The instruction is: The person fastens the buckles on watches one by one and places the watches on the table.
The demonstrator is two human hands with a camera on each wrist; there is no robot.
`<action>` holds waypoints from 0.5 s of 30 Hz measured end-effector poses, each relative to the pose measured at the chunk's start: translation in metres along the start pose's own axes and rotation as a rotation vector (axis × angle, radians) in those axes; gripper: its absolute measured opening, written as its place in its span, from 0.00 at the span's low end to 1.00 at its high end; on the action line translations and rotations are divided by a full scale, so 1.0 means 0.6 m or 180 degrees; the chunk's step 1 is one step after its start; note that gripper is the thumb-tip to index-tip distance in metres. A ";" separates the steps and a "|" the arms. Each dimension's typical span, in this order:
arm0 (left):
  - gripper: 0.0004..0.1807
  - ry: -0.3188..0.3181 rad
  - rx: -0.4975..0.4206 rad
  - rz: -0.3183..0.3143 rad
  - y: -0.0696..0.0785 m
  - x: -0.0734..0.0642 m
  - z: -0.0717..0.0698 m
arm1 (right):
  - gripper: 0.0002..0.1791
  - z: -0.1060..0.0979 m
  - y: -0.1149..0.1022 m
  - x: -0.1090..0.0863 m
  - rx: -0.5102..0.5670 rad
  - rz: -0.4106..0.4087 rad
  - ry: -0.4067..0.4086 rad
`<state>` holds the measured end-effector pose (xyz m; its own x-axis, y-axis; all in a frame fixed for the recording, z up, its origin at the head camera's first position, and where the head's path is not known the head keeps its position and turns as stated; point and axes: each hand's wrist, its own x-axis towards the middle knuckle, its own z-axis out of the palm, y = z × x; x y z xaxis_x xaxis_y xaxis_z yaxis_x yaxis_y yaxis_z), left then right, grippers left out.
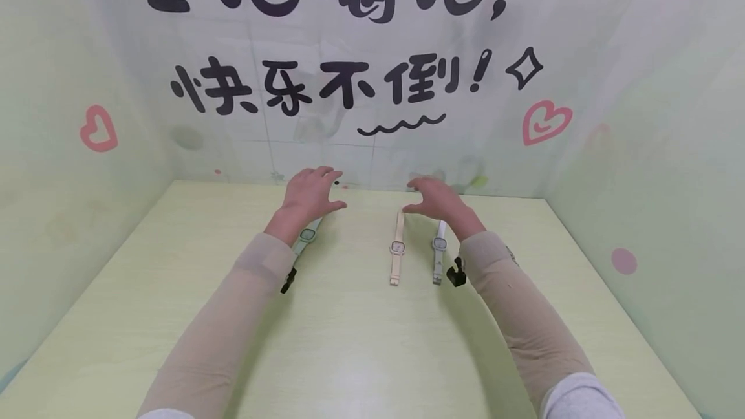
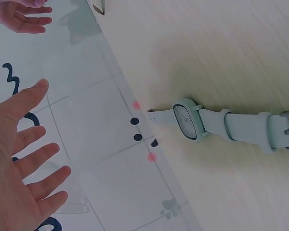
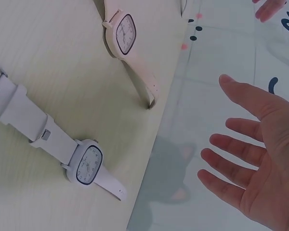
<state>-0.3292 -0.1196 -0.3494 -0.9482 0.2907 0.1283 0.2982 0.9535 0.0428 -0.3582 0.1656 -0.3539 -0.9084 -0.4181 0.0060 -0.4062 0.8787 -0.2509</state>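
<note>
Three wristwatches lie strap-out on the table. A mint green watch (image 1: 307,235) is on the left, partly hidden under my left arm; the left wrist view shows the green watch (image 2: 187,119) dial and buckle. My left hand (image 1: 310,194) hovers beyond it with fingers spread, holding nothing. In the middle lies a pale pink watch (image 1: 398,247), and to its right a whitish-lilac watch (image 1: 439,244). My right hand (image 1: 438,200) is raised above the far ends of these two, thumb and fingers apart. In the right wrist view the lilac watch (image 3: 89,164) and pink watch (image 3: 123,34) lie beside the empty hand.
The pale wood table (image 1: 349,341) meets a back wall (image 1: 326,128) with black lettering and pink hearts. Side walls (image 1: 658,167) close in the left and right. Dark camera mounts (image 1: 457,272) hang under both wrists near the table.
</note>
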 end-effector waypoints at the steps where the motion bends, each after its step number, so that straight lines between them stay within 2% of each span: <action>1: 0.42 -0.0004 -0.0005 -0.0004 0.000 0.000 0.000 | 0.37 0.000 0.001 0.000 -0.0013 0.0004 0.0001; 15: 0.41 -0.0001 -0.0076 -0.0005 0.005 -0.002 0.002 | 0.35 -0.002 0.002 -0.007 0.0013 0.0016 -0.0046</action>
<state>-0.3272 -0.1168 -0.3503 -0.9486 0.2893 0.1280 0.2993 0.9518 0.0666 -0.3551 0.1688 -0.3533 -0.9088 -0.4172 -0.0093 -0.4013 0.8798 -0.2548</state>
